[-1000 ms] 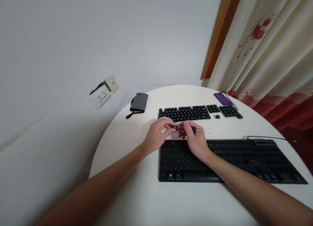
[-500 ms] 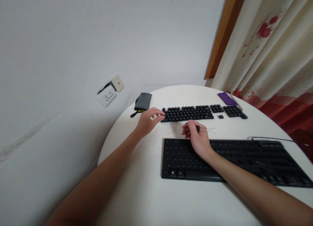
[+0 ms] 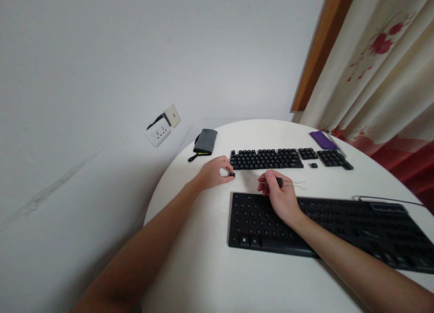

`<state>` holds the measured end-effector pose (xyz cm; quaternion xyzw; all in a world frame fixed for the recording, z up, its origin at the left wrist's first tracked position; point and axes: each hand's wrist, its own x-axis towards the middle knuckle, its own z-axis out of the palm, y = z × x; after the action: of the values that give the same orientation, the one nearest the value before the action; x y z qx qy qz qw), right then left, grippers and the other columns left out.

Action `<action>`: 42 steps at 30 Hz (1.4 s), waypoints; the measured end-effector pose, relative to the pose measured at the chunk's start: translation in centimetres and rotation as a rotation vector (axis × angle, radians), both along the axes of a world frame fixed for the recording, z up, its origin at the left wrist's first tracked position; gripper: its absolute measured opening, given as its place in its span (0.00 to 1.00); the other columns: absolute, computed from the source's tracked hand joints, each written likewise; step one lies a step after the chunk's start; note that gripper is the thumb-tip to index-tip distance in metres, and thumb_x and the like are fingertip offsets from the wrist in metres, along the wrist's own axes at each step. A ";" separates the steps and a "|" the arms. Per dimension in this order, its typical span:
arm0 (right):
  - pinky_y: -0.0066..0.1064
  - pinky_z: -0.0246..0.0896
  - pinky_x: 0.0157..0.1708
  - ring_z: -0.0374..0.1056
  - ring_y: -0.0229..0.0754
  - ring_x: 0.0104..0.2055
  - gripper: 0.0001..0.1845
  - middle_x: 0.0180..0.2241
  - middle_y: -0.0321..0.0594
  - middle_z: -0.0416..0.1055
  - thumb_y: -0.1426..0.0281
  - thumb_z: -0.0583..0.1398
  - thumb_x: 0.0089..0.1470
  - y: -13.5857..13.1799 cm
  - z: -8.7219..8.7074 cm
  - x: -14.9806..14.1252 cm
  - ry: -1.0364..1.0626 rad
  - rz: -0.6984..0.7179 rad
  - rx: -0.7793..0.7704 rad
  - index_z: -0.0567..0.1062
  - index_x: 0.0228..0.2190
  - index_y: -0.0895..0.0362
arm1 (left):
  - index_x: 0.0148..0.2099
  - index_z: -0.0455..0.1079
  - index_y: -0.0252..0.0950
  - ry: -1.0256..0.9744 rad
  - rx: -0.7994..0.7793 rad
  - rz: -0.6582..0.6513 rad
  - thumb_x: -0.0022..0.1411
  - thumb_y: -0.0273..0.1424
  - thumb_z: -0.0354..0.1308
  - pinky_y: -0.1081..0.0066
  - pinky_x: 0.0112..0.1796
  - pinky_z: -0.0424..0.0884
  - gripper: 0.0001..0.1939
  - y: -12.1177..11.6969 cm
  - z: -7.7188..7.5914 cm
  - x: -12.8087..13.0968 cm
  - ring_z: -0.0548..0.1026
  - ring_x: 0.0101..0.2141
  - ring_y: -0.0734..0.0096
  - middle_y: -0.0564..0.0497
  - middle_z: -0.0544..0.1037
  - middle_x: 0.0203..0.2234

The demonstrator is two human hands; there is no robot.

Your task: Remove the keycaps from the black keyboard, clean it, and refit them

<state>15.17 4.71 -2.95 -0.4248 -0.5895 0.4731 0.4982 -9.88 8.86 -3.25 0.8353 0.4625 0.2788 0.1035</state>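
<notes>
My left hand (image 3: 215,173) pinches a small black keycap (image 3: 232,174) between thumb and fingertips, just in front of the left end of the laid-out keycaps (image 3: 266,159). In my right hand (image 3: 278,191) is a wire keycap puller (image 3: 280,182) with a black middle; its thin wire ends stick out on both sides of the fingers. Below that hand lies a black keyboard (image 3: 261,217), most of its left part showing bare key stems. A few keys, one with a Windows logo, sit on its bottom row. The right forearm crosses over the keyboard and hides part of it.
The round white table (image 3: 203,259) stands against a wall with a socket (image 3: 158,132). A grey pouch (image 3: 205,141) lies at the back left, a purple cloth (image 3: 323,140) at the back right. One loose keycap (image 3: 313,165) lies apart. The keyboard's cable (image 3: 389,198) runs off right.
My left hand has drawn a keycap slightly toward me from the left end of the rows. The right hand keeps the puller in nearly the same place. The view has shifted slightly.
</notes>
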 end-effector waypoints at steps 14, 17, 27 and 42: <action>0.28 0.57 0.23 0.62 0.37 0.21 0.25 0.21 0.37 0.71 0.52 0.54 0.62 -0.2 0.1 -0.1 -0.049 0.006 0.036 0.74 0.25 0.57 | 0.41 0.64 0.37 0.000 0.066 0.066 0.47 0.26 0.62 0.66 0.44 0.67 0.17 0.1 -0.4 0.2 0.70 0.39 0.64 0.50 0.70 0.36; 0.28 0.56 0.22 0.62 0.36 0.21 0.25 0.21 0.37 0.71 0.52 0.54 0.62 -0.2 0.2 0.0 -0.055 0.009 0.035 0.74 0.25 0.57 | 0.45 0.62 0.37 -0.049 0.022 0.087 0.45 0.27 0.63 0.66 0.43 0.67 0.24 0.2 -0.9 0.0 0.69 0.39 0.65 0.49 0.70 0.39; 0.28 0.57 0.23 0.62 0.37 0.21 0.25 0.19 0.36 0.70 0.52 0.54 0.62 -0.3 0.2 0.1 -0.085 0.008 0.056 0.75 0.25 0.57 | 0.50 0.58 0.36 -0.079 -0.019 0.107 0.45 0.26 0.62 0.69 0.39 0.67 0.29 0.4 -1.6 -0.6 0.67 0.35 0.71 0.48 0.67 0.43; 0.29 0.57 0.23 0.63 0.38 0.22 0.25 0.20 0.36 0.70 0.52 0.54 0.62 -0.3 0.1 0.1 -0.122 0.016 0.092 0.75 0.26 0.57 | 0.49 0.58 0.38 -0.096 -0.015 0.198 0.46 0.27 0.62 0.67 0.43 0.69 0.28 0.2 -1.8 0.2 0.70 0.39 0.68 0.50 0.68 0.41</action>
<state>15.27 4.42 -2.83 -0.4248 -0.6431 0.4229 0.4766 -9.65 9.04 -5.04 0.7704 0.5394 0.3239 0.1035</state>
